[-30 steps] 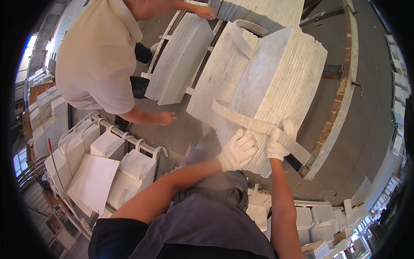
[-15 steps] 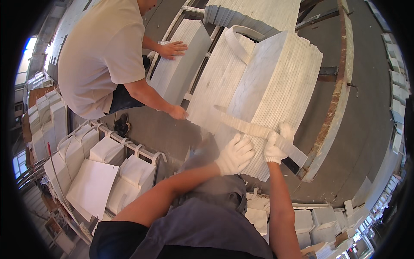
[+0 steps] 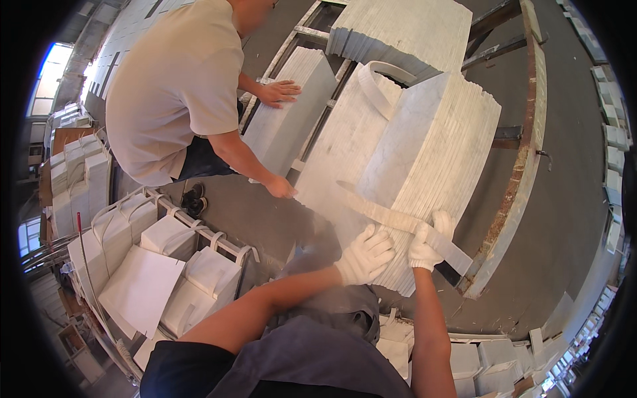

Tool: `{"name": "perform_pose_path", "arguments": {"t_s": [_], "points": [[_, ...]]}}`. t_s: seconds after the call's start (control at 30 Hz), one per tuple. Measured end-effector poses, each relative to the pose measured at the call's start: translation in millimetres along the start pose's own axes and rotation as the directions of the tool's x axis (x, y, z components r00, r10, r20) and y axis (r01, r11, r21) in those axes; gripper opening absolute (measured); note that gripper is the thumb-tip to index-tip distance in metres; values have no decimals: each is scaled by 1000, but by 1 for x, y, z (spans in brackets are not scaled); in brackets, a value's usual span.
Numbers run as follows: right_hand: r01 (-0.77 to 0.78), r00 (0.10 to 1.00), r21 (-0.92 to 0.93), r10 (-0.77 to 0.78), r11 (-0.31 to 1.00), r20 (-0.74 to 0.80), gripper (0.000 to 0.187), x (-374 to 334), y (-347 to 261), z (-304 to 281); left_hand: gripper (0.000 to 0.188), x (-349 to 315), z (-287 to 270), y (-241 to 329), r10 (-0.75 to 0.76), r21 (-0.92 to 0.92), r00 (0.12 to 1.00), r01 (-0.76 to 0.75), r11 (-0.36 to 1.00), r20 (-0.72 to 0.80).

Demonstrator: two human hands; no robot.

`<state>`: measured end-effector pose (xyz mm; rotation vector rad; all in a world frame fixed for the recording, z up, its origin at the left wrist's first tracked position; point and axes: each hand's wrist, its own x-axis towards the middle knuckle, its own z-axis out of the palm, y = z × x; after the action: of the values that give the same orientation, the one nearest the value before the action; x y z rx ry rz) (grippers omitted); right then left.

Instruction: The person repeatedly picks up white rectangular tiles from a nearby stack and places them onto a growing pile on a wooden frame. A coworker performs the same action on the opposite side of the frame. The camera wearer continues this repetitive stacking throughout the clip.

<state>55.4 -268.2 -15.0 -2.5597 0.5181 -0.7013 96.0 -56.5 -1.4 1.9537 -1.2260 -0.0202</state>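
In white gloves, both my hands are at the near end of a long stack of thin pale stone slabs (image 3: 448,152). My left hand (image 3: 367,255) lies on the slab edges with its fingers stretched out, holding nothing. Beside it, my right hand (image 3: 426,247) is closed around a whitish strap (image 3: 378,211), with fingers showing on its far side. The strap arches leftward from that hand over the slabs. A second strap loop (image 3: 375,93) curves up at the stack's far end. A grey-veined slab face (image 3: 398,142) shows along the stack's middle.
A co-worker (image 3: 176,99) crouches on the left, one hand on a smaller slab stack (image 3: 295,103), the other at my stack's left edge. Another stack (image 3: 405,30) stands beyond. A worn metal beam (image 3: 521,166) runs along the right. Strapped slab bundles (image 3: 166,235) stand lower left.
The slabs and co-worker sit slightly lower in the picture, and the co-worker also farther right, as the view shifts. My hands keep their places on the stack and strap.
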Motion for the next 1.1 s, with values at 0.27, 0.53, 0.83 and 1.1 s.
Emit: {"name": "perform_pose_path", "arguments": {"t_s": [0.27,0.53,0.83,1.1], "points": [[-15,999,-13,15,1000,31,34,-12,11,2,31,-2,0,0,-9,-12,1000,9,1000,13],[-57,996,-24,58,998,65,39,-12,11,3,29,-3,1,0,-9,31,1000,8,999,17],[-91,988,-29,94,995,121,40,-11,8,-3,27,-6,6,-1,-17,23,1000,16,1000,14],[-93,992,10,92,996,90,37,-9,7,-1,32,-7,6,-1,-15,39,1000,15,999,2]]}}
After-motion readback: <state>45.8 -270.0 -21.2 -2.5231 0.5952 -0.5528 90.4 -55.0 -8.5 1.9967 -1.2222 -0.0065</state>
